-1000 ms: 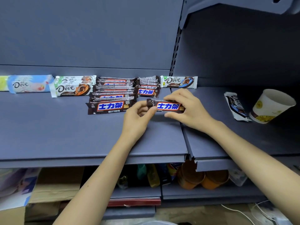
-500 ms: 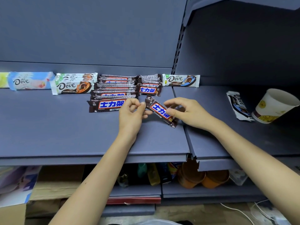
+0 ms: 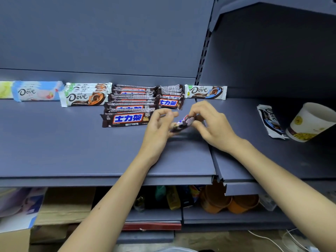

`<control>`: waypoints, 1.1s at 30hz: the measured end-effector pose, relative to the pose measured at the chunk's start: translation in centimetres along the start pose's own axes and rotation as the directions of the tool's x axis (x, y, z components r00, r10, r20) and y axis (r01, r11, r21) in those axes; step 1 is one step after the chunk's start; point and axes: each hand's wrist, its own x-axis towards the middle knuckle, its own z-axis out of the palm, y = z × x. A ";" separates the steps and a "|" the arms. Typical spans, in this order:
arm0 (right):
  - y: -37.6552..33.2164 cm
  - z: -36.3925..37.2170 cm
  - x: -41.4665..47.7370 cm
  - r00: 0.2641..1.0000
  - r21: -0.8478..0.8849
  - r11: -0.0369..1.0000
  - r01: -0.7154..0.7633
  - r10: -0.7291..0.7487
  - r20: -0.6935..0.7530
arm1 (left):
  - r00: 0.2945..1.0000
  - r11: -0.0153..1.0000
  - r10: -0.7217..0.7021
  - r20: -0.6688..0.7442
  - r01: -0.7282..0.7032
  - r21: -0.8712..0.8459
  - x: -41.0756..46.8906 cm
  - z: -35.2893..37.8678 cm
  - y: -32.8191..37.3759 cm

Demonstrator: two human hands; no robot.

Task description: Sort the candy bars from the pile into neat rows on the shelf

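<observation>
A brown candy bar [image 3: 183, 122] hangs just above the shelf [image 3: 54, 142], between the two hands, near the middle of the shelf's depth and close to its right edge. It is blurred, but its long axis clearly runs on a slant, the lower end toward the left hand [image 3: 159, 124] and the upper end toward the right hand [image 3: 211, 124]. The right hand's fingers are curled in and pinch the upper end of the wrapper. The left hand's fingers are curled too, with thumb and forefinger close together right at the bar's lower end; whether they have actually caught it cannot be told through the blur.

Just beyond the hands, toward the back of the shelf, sits the short row [image 3: 170, 100] of matching brown bars, each with its long axis parallel to the shelf's front edge. The long row [image 3: 130, 106] of bigger brown bars lies touching it on the left.

My judgement is that the held bar belongs at the front of the short row. It lies askew to that row, so it needs turning until it is level with the front edge, then setting down just before the foremost bar. Both hands are about equally near.

A loose Dove bar [image 3: 271, 120] waits on the neighbouring shelf section to the right, beside a paper cup [image 3: 309, 122].
</observation>
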 end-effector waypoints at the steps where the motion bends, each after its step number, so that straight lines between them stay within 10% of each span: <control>1: -0.2 0.1 -0.1 0.997 -0.008 0.997 0.076 -0.076 -0.010 | 0.999 1.000 0.004 0.042 -0.005 0.011 -0.1 0.0 0.0; 6: 0.4 0.4 -0.2 0.985 0.041 0.985 0.170 -0.168 -0.036 | 0.994 0.998 0.050 0.094 -0.045 -0.052 -0.2 -0.4 -0.1; 13: -1.4 0.0 0.2 0.897 0.411 0.815 -0.408 0.442 0.012 | 0.989 0.992 0.126 -0.078 -0.124 0.027 0.2 -0.6 -0.4; 24: -4.7 3.6 4.6 0.923 0.402 0.833 -0.381 0.323 0.208 | 0.947 0.974 0.105 -0.303 -0.159 -0.159 -1.1 -4.5 2.8; 29: -7.4 6.7 6.1 0.985 0.099 0.991 0.093 -0.077 -0.153 | 0.933 0.958 0.030 -0.360 -0.129 -0.255 -2.7 -8.8 4.4; 33: -8.9 9.8 7.6 0.890 -0.131 0.898 0.420 -0.436 -0.133 | 0.923 0.969 0.088 -0.374 -0.167 -0.184 -3.6 -13.2 5.3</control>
